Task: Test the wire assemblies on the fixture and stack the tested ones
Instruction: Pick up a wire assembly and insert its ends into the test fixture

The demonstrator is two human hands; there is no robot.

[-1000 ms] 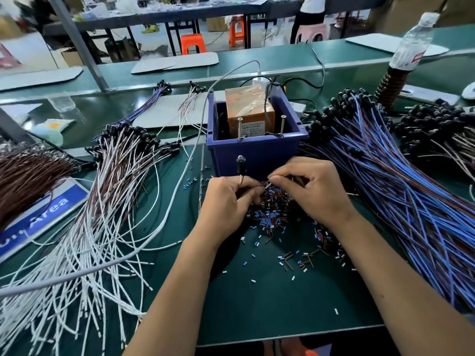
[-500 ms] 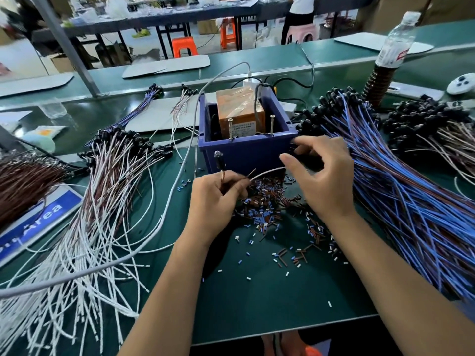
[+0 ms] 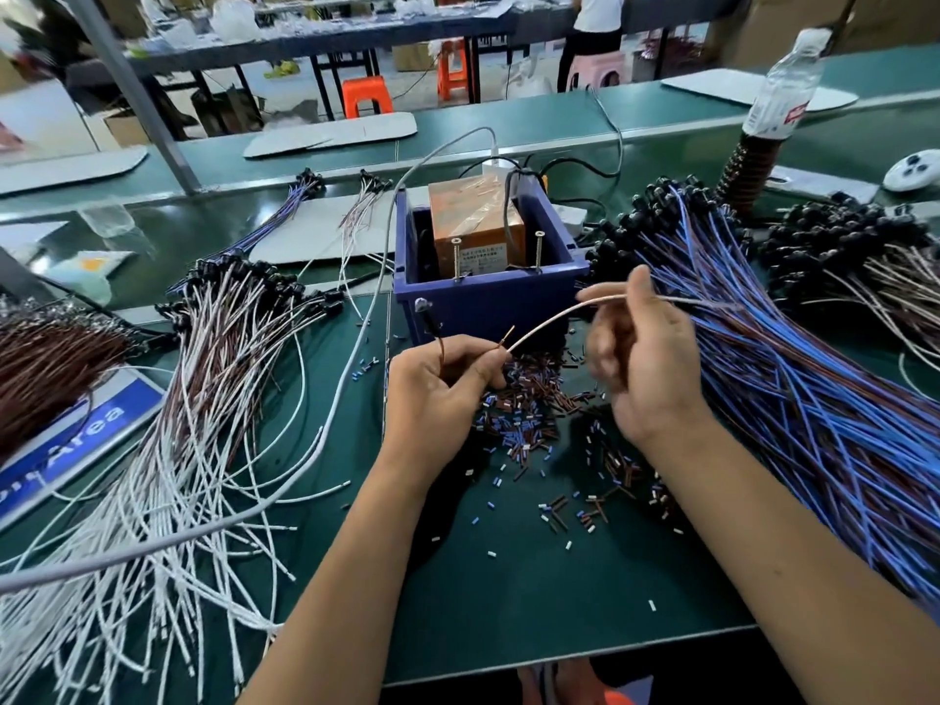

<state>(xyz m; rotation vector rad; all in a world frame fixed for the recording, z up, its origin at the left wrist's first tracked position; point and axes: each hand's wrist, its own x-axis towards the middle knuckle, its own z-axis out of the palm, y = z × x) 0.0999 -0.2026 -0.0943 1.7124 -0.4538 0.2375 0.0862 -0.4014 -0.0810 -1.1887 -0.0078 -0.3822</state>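
Observation:
The fixture is a blue bin (image 3: 488, 302) holding an orange transformer block (image 3: 473, 221), with two upright screws on its front rim. My left hand (image 3: 437, 394) pinches a wire assembly (image 3: 549, 320) near its stripped copper tip; the assembly's black connector end sticks up beside the bin. My right hand (image 3: 636, 358) is blurred, fingers curled round the same pale wire farther along, where it arcs right. A stack of white and brown assemblies (image 3: 193, 399) fans out at left. A pile of blue and brown assemblies (image 3: 793, 374) lies at right.
Cut insulation bits (image 3: 529, 409) litter the green mat in front of the bin. A grey cable (image 3: 325, 424) crosses the left stack. A water bottle (image 3: 778, 94) stands at back right. Brown wires (image 3: 46, 363) and a blue sign (image 3: 66, 450) lie far left. More black-ended wires (image 3: 864, 256) sit far right.
My right hand rose and moved right from beside my left hand, drawing the pale wire out into an arc. My left hand stayed low, still pinching the wire's end.

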